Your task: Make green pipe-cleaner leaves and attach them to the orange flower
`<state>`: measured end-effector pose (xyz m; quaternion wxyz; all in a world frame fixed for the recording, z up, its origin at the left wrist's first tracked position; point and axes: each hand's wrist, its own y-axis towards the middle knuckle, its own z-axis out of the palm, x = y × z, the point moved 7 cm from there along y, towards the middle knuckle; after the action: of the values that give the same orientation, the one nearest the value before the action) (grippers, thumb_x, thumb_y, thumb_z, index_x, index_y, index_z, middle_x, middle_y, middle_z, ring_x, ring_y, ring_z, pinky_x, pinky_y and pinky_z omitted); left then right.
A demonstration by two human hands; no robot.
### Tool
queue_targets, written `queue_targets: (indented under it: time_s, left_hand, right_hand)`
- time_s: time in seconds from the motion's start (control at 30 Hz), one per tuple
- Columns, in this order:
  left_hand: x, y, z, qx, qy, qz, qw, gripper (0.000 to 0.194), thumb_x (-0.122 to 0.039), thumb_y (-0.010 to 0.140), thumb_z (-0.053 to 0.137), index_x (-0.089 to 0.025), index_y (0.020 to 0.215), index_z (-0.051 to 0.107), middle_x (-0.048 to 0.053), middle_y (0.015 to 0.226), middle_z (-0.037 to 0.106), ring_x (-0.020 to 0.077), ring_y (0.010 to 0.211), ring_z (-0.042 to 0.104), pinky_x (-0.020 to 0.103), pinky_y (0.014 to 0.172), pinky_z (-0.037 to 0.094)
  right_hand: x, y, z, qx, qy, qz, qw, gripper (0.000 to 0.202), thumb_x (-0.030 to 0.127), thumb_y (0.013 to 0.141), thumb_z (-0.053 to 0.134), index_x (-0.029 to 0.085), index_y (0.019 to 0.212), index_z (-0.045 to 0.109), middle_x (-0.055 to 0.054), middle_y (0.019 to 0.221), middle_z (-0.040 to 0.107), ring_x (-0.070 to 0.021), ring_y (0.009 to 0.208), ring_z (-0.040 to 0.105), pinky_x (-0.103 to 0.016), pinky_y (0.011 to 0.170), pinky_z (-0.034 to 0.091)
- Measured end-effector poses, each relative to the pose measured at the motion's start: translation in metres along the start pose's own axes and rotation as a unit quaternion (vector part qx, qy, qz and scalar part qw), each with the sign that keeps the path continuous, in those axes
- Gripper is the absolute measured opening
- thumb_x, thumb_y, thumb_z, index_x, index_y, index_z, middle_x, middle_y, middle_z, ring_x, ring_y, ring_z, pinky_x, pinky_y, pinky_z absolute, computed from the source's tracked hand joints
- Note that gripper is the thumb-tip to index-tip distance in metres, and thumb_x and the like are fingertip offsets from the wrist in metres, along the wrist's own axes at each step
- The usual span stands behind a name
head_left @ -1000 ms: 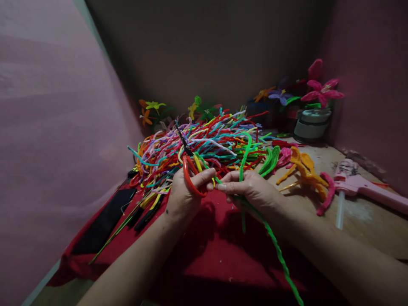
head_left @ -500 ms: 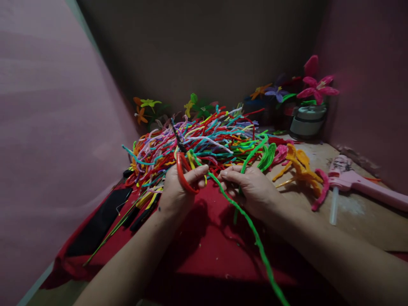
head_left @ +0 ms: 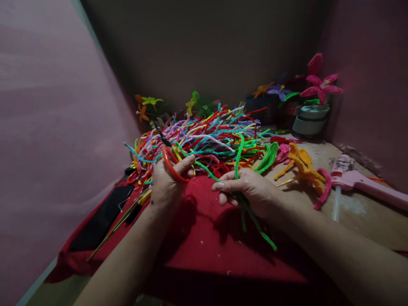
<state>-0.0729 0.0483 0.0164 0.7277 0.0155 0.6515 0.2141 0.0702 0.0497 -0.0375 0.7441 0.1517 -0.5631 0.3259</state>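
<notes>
My left hand (head_left: 174, 176) is closed on a pair of scissors (head_left: 168, 160), its red handle looped against the hand and its dark blades pointing up and away. A fuzzy green pipe cleaner (head_left: 204, 167) runs from the left thumb and fingertips to my right hand (head_left: 240, 187). The right thumb and fingers pinch it, and a green tail (head_left: 263, 235) hangs below. A second green pipe cleaner (head_left: 239, 148), bent over at the top, stands up through the right hand. Something yellow shows behind the left thumb.
A heap of multicoloured pipe cleaners (head_left: 204, 134) lies ahead. To the right are green leaf shapes (head_left: 267, 157), an orange pipe-cleaner flower (head_left: 299, 161) and a pink glue gun (head_left: 347, 174). A black flat object (head_left: 102, 221) lies left on the red cloth (head_left: 207, 246). Finished flowers (head_left: 321, 87) stand behind.
My hands have drawn apart slightly, the left one moving left. The right fingers now pinch the long green pipe cleaner, which earlier trailed loose past them; its lower end has come up into view.
</notes>
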Motion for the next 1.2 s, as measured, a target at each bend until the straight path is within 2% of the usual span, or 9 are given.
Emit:
queue_targets:
  time_s: [0.17,0.3,0.47,0.67,0.83,0.97,1.2]
  left_hand:
    - [0.010,-0.009,0.019,0.054,-0.014,-0.064,0.996,0.018,-0.019,0.061,0.070,-0.011,0.072,0.059,0.000,0.056,0.058,0.0086,0.047,0.053,0.021,0.049,0.043]
    - [0.015,-0.020,0.031,0.094,0.016,-0.103,0.990,0.019,-0.019,0.062,0.070,-0.012,0.076,0.061,-0.002,0.051,0.056,0.0085,0.044,0.052,0.020,0.047,0.042]
    - [0.014,-0.016,0.023,0.068,-0.018,-0.092,0.993,0.019,-0.016,0.063,0.069,-0.013,0.078,0.059,-0.003,0.059,0.058,0.0061,0.045,0.051,0.018,0.046,0.041]
    - [0.015,-0.013,0.020,0.068,-0.045,-0.100,0.992,0.020,-0.017,0.062,0.069,-0.013,0.079,0.058,-0.003,0.062,0.058,0.0050,0.045,0.051,0.017,0.045,0.039]
    - [0.014,-0.012,0.018,0.047,-0.031,-0.081,0.995,0.022,-0.018,0.060,0.071,-0.012,0.077,0.058,-0.003,0.059,0.057,0.0053,0.044,0.052,0.017,0.044,0.040]
    - [0.019,-0.011,0.016,0.036,-0.021,-0.080,0.996,0.022,-0.018,0.059,0.072,-0.012,0.075,0.058,-0.005,0.055,0.054,0.0055,0.041,0.050,0.018,0.041,0.040]
    - [0.019,-0.006,0.010,0.017,-0.040,-0.068,0.997,0.020,-0.016,0.058,0.073,-0.014,0.068,0.055,-0.007,0.051,0.050,0.0037,0.038,0.046,0.017,0.039,0.038]
  right_hand:
    - [0.000,0.002,-0.003,-0.017,0.007,-0.017,1.000,0.014,0.025,0.069,0.063,0.012,0.067,0.063,-0.002,0.052,0.062,-0.0040,0.036,0.039,-0.019,0.038,0.023]
    - [0.000,0.002,-0.001,-0.004,-0.015,-0.025,1.000,0.019,0.030,0.068,0.064,0.011,0.068,0.064,-0.002,0.049,0.060,-0.0041,0.036,0.036,-0.019,0.037,0.022]
    - [-0.003,0.002,-0.001,0.000,0.045,-0.011,0.999,0.014,0.025,0.071,0.061,0.011,0.069,0.061,-0.005,0.055,0.063,-0.0050,0.039,0.040,-0.019,0.040,0.025]
    - [-0.004,0.004,-0.003,-0.007,0.097,-0.017,0.995,0.009,0.019,0.063,0.064,0.012,0.067,0.058,-0.005,0.058,0.064,-0.0062,0.042,0.044,-0.020,0.042,0.028]
    - [-0.004,0.003,-0.003,-0.014,0.084,-0.021,0.996,0.012,0.019,0.063,0.066,0.012,0.071,0.061,-0.002,0.052,0.061,-0.0058,0.040,0.042,-0.020,0.042,0.026]
    - [-0.001,0.000,0.001,0.010,0.061,-0.025,0.998,0.013,0.020,0.065,0.065,0.013,0.074,0.062,0.000,0.054,0.060,-0.0046,0.040,0.041,-0.019,0.041,0.024]
    - [-0.002,0.002,0.004,0.050,0.048,-0.013,0.997,0.011,0.022,0.067,0.063,0.011,0.067,0.063,-0.001,0.053,0.060,-0.0029,0.036,0.041,-0.018,0.039,0.023]
